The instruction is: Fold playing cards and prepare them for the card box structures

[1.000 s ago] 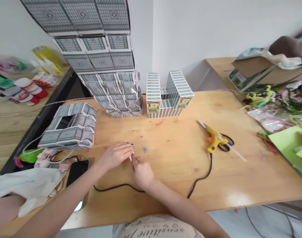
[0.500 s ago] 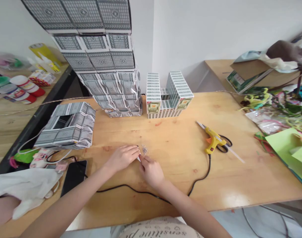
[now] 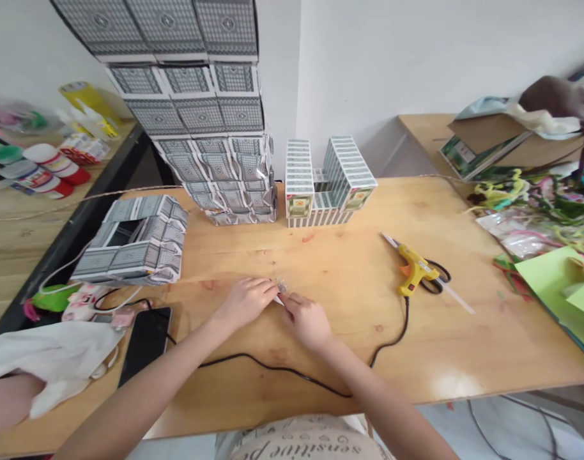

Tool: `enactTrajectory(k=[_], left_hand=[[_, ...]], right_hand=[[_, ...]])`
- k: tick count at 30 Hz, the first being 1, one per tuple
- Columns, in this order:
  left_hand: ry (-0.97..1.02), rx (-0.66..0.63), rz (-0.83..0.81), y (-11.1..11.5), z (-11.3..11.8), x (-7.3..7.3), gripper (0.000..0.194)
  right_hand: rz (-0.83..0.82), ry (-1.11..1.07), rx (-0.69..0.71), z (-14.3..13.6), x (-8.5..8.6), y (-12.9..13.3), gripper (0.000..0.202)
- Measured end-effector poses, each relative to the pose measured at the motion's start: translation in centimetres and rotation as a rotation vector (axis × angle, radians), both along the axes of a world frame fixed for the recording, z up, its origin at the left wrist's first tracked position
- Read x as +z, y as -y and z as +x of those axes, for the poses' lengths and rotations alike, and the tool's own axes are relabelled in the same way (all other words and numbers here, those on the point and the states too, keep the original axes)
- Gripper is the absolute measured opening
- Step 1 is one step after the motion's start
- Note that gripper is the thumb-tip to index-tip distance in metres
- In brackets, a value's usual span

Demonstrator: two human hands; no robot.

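Over the middle of the wooden table, my left hand (image 3: 250,301) and my right hand (image 3: 309,322) meet at the fingertips. Both are closed on a small, narrow white piece (image 3: 278,299), mostly covered by the fingers, so its kind cannot be told. Right behind the fingertips lies a little heap of clear, stringy scraps (image 3: 281,284). A yellow glue gun (image 3: 414,271) with a clear glue stick rests to the right, beside black-handled scissors (image 3: 436,279). Its black cord (image 3: 273,369) runs across the table under my forearms.
A tall stack of card-patterned boxes (image 3: 215,115) stands at the back left, beside green-and-white boxes (image 3: 328,185). A lower card-box structure (image 3: 133,243) and a phone (image 3: 145,342) lie left. Green paper (image 3: 555,287) and craft scraps cover the right. Another person's arm (image 3: 14,393) is at lower left.
Both hands have shifted slightly right and a little farther from my body, still joined at the white piece. The whole view has moved slightly; the other things look unchanged.
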State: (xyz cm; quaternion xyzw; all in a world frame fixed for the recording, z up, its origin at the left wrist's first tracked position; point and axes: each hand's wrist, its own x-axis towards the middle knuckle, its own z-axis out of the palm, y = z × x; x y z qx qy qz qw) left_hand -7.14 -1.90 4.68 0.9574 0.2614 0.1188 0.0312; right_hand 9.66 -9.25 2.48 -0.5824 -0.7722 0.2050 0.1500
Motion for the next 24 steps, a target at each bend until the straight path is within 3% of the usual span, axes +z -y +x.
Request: enactTrajectory(k=[6,12,15,19,24], left_hand=[[0.027,0.125,-0.082,4.9,-1.5,2.0,0.026],[0.006,0.088,-0.095,8.3,0.1,0.8,0.027],[-0.006,0.077,-0.060,7.9,0.7,-0.1,0.028],[0.015,0.132,-0.022,5.6,1.1,-1.1,0.026],[0.055,0.192,-0.001,4.6,1.1,-0.4,0.027]], right_hand=[[0.079,0.045,0.207,2.8,2.1,1.6,0.026],[0.089,0.103,0.214,4.4,1.7,3.2,0.023],[0.118,0.153,0.278,4.4,0.8,2.6,0.020],[0.165,0.200,0.270,4.0,0.1,0.2,0.018],[0.190,0.191,0.228,3.9,0.7,-1.1,0.020]])
